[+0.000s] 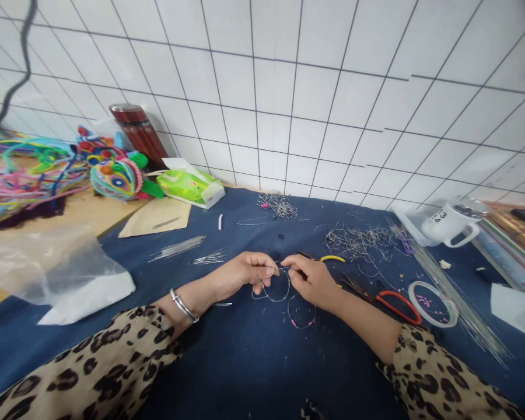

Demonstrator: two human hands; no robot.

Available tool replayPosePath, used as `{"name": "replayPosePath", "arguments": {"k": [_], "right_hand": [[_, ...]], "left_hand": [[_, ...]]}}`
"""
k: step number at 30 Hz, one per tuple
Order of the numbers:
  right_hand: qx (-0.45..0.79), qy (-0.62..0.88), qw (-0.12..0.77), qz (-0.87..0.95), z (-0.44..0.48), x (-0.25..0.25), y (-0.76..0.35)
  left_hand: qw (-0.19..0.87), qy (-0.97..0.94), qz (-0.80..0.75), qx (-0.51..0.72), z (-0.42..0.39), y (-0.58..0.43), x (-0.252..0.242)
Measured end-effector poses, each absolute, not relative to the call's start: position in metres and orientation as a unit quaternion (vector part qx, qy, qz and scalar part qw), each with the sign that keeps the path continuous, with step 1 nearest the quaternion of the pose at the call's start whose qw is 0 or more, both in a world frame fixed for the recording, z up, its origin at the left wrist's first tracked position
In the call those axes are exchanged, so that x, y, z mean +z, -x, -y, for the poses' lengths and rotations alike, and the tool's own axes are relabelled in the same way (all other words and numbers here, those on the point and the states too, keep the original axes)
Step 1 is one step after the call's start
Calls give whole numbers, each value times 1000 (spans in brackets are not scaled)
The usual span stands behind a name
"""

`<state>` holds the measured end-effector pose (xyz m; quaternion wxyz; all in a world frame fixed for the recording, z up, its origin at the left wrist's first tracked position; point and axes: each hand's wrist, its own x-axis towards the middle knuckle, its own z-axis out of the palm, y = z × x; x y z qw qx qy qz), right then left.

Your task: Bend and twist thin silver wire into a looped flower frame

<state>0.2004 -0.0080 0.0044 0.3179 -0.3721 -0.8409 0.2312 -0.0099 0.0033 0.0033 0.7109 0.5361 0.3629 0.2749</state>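
Note:
My left hand [245, 273] and my right hand [311, 279] meet over a dark blue cloth [245, 361], both pinched on a thin looped wire [276, 293]. The wire hangs in rings below my fingers, and a lower loop [303, 318] carries a few pink beads. A silver bangle [182, 304] sits on my left wrist. Both sleeves have a leopard print.
Red-handled pliers [396, 304] and a yellow-handled tool [331, 258] lie right of my hands. Wire tangles [359, 240], straight wire bundles [179, 247], a clear lid with beads [433, 302], a white mug [450, 224], a plastic bag [52, 268] and colourful craft pieces [114, 175] surround them.

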Motion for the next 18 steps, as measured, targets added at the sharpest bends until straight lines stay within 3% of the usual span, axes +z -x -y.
{"name": "replayPosePath", "arguments": {"k": [10, 18], "right_hand": [[301, 377, 288, 827, 6, 6, -203], [231, 291, 243, 896, 4, 17, -209]], "left_hand": [[730, -501, -369, 281, -5, 11, 5], [755, -475, -361, 271, -10, 16, 2]]}}
